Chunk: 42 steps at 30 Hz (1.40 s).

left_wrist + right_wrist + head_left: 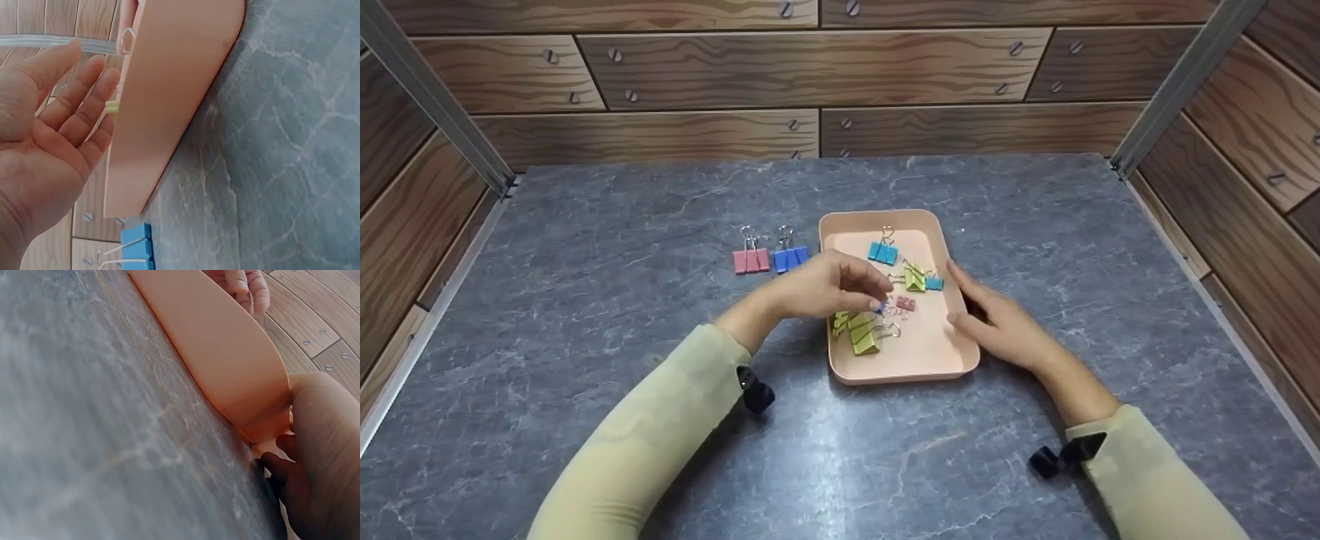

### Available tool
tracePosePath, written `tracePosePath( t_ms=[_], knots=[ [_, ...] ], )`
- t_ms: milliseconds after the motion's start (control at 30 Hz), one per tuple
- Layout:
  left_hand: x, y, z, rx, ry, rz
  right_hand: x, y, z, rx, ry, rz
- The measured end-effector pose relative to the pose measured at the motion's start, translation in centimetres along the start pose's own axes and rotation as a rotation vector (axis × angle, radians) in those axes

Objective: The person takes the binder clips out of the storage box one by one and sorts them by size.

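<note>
Loosely, the left hand (825, 289) bends, thumb and fingers parted, by a small blue clip (880, 307) in the tray (904, 366); light and stiff-sprung, presumably, so best pinched by its body. The right hand (1003, 328) grips the tray's rim.

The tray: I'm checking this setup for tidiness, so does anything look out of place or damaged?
Mostly orderly, with no obvious damage. The larger pink clip and larger blue clip sit on the table, left of the tray, while other clips lie inside it.
</note>
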State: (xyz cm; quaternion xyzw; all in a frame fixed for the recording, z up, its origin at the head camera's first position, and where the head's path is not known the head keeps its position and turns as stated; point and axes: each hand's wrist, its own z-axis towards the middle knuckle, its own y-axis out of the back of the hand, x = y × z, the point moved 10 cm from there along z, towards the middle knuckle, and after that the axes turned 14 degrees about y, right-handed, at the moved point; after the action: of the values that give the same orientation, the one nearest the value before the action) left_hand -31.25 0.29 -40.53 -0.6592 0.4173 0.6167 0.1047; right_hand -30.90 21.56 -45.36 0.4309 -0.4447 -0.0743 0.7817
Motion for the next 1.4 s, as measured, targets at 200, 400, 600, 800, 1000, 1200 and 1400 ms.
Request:
tracePosePath(
  t_ms=[200,400,600,800,1000,1200,1400],
  knots=[
    [0.5,-0.8,0.3,0.04,0.017,0.021,-0.2,-0.1,-0.1,0.005,-0.007,-0.009],
    [0.8,-1.0,0.5,0.067,0.028,0.041,-0.1,-0.1,-0.1,0.001,-0.001,-0.006],
    [0.9,-1.2,0.7,0.085,0.025,0.071,-0.2,-0.3,-0.2,0.004,-0.001,0.004],
    [1.0,-1.5,0.8,0.098,0.023,0.093,-0.1,-0.2,-0.1,-0.004,0.013,0.022],
    [0.9,-1.6,0.7,0.106,0.032,0.134,-0.1,0.0,-0.1,-0.003,0.009,0.015],
    [0.8,-1.8,0.8,0.108,0.026,0.166,-0.1,0.0,-0.2,0.0,0.003,0.016],
    [0.8,-2.0,0.7,0.101,0.029,0.179,-0.1,-0.1,-0.1,-0.001,0.013,0.009]
  ],
)
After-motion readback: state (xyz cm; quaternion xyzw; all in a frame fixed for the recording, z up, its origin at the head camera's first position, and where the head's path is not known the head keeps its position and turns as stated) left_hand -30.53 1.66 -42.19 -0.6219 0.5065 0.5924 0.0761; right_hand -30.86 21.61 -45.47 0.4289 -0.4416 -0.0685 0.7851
